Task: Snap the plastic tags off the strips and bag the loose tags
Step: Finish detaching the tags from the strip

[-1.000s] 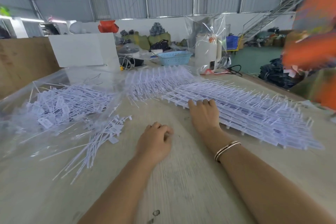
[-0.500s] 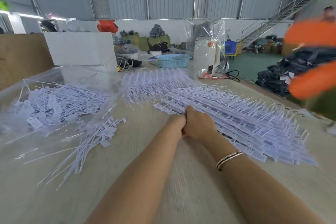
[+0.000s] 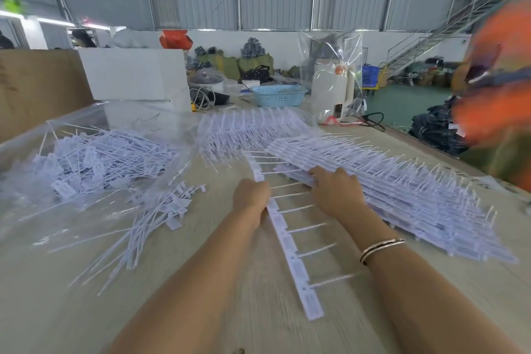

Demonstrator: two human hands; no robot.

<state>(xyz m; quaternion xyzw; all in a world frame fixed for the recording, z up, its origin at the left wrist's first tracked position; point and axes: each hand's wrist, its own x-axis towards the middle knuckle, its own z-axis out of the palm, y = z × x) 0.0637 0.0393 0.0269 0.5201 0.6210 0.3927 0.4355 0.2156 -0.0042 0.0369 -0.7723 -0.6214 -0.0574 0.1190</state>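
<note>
Two hands are working one white plastic tag strip (image 3: 290, 238): I am gripping its flat spine with my left hand (image 3: 251, 195), fingers curled round it, while my right hand (image 3: 334, 191) is pressing flat-fingered on the stacked white strips (image 3: 388, 190), probably steadying them. Thin, stiff tails are jutting sideways like ladder rungs. Loose snapped tags (image 3: 155, 221) are lying beside the clear crinkled bag (image 3: 86, 158).

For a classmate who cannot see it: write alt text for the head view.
The left hand grips one white tag strip on a table while the right hand rests on the strip stack. Loose tags lie left, by a clear bag.
</note>
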